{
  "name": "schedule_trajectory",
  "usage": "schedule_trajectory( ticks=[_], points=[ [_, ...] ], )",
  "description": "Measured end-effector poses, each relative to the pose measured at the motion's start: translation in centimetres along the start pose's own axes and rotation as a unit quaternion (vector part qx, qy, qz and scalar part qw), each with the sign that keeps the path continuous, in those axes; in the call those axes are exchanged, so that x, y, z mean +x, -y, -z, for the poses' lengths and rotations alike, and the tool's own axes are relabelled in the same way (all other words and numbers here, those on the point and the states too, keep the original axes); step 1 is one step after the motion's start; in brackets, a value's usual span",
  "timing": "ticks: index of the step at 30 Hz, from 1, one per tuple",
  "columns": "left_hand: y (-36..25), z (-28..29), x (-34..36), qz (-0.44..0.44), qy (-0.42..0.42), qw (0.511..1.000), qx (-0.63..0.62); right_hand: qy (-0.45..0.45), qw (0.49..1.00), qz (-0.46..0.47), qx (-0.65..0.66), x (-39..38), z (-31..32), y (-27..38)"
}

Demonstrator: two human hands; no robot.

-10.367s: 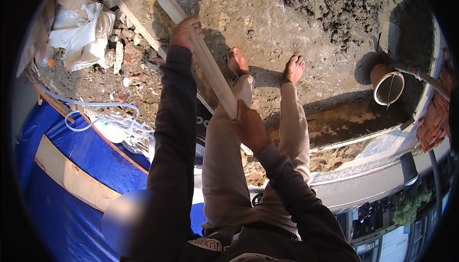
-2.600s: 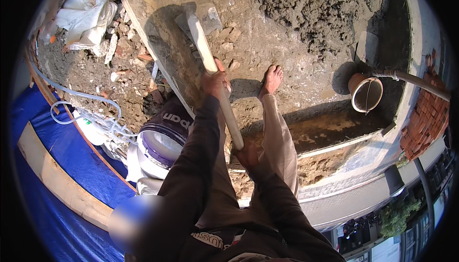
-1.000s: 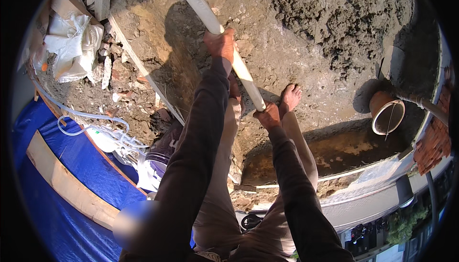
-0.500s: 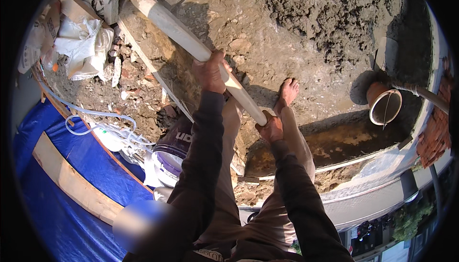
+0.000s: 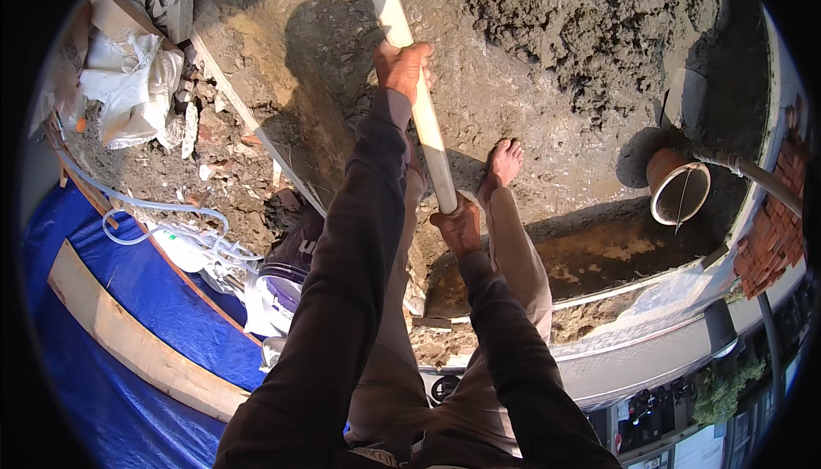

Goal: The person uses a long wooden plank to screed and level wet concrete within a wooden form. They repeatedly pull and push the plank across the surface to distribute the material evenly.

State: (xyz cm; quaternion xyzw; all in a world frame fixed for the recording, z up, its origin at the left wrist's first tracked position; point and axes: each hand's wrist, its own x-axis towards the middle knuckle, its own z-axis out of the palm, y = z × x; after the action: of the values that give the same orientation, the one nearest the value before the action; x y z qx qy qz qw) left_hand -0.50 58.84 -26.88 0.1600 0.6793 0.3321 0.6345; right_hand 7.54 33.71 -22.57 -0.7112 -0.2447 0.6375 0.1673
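Observation:
A long, pale wooden pole (image 5: 434, 154) slants up from between my legs and runs out past the top edge, so its far end is hidden. My left hand (image 5: 400, 69) is wrapped round it higher up, arm stretched forward. Lower down, my right hand (image 5: 459, 228) closes round the pole's near end, close to my right knee. Beneath the pole lies wet, smoothed ground (image 5: 470, 84). My bare right foot (image 5: 503, 161) stands on it to the right of the pole. A churned mass of grey wet mud or mortar (image 5: 590, 54) spreads at the far right.
An orange bucket (image 5: 657, 170) sits to the right beside a trench. Stacked red bricks (image 5: 774, 242) lie beyond the edging. On the left are a narrow wooden strip (image 5: 248, 114), rubble, a white sack (image 5: 137, 84), a clear hose (image 5: 162, 206), a dark purple bucket (image 5: 295, 255) and blue tarpaulin (image 5: 184, 289).
The pole has swung from leaning far left to nearly straight ahead. My left hand has moved forward and right with it; my right hand has shifted slightly left.

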Motion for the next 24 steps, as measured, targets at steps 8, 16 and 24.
schedule_trajectory(
  ticks=[8,16,24],
  points=[
    [-0.2,1.8,-4.6,0.011,-0.035,0.999,0.028,-0.011,1.0,0.024,-0.006,-5.3,-0.9,-0.7],
    [-3.8,2.4,-1.5,0.046,0.005,0.994,0.102,0.024,0.98,0.017,0.197,-5.9,-3.6,2.2],
    [2.4,9.4,-6.9,0.152,-0.011,0.985,0.076,0.0,0.999,-0.032,-0.026,-15.9,-3.2,3.5]
  ],
)
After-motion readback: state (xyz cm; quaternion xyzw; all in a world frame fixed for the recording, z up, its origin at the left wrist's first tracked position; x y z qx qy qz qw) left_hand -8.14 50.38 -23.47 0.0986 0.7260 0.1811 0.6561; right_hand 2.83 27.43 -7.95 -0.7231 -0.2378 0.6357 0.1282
